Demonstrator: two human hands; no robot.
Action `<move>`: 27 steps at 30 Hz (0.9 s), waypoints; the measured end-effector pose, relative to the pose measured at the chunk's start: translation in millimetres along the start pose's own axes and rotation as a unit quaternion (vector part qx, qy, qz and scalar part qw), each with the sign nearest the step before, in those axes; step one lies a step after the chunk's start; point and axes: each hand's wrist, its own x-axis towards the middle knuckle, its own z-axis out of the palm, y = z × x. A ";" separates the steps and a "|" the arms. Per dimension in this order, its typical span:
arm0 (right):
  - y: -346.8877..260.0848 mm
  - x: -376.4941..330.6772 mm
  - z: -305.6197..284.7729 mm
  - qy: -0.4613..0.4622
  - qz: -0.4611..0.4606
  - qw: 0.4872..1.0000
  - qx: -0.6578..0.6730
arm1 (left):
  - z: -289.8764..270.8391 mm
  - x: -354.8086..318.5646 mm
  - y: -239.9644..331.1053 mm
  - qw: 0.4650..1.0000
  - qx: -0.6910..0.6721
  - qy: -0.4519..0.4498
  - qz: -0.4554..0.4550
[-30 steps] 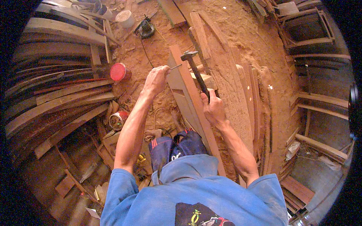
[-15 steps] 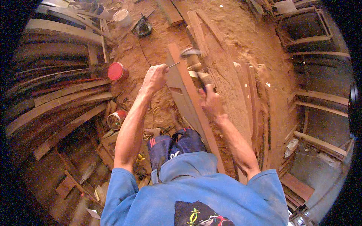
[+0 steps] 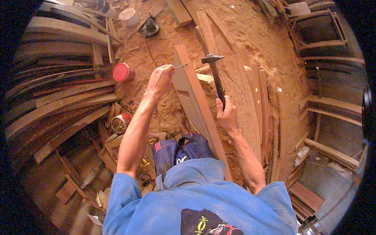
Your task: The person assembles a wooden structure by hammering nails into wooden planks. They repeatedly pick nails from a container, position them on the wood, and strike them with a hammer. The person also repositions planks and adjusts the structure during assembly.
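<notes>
My left hand (image 3: 160, 80) is closed on a thin metal rod (image 3: 181, 66) that juts out across the upper edge of a long reddish board (image 3: 197, 92). That board stands on edge in front of me, with a small slot showing in its left face. To its right, my right hand (image 3: 228, 113) grips a hammer (image 3: 217, 80) by its dark handle. The hammer's metal head is raised toward the far side, apart from the rod. Whether the rod's lower end touches the wood is hidden by my left fingers.
Rough planks (image 3: 235, 74) lie along the right of the board. A red-lidded bucket (image 3: 121, 72), a pale bucket (image 3: 128, 16) and a dark corded power tool (image 3: 150, 27) are on the sawdust-covered floor. Stacked timber (image 3: 58, 98) lines the left; wooden frames (image 3: 337, 103) stand at right.
My right hand has moved slightly right and nearer to me, drawing the hammer head away from the rod. It was blurred beside the board before. My left hand keeps its hold.
</notes>
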 end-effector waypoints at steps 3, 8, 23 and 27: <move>-3.9 1.1 -1.3 -0.002 -0.001 1.000 -0.008 | -0.5 -2.2 0.1 1.000 0.000 0.001 0.007; -12.6 6.7 -2.2 -0.026 -0.002 0.999 0.022 | 1.6 -5.3 4.3 1.000 0.012 0.007 0.016; -33.8 21.0 0.7 -0.016 -0.037 0.999 0.000 | 7.0 0.9 -5.0 1.000 0.020 -0.004 0.010; -33.5 21.5 4.4 0.036 -0.081 0.996 0.005 | 6.9 0.0 -4.5 0.999 0.029 -0.012 0.014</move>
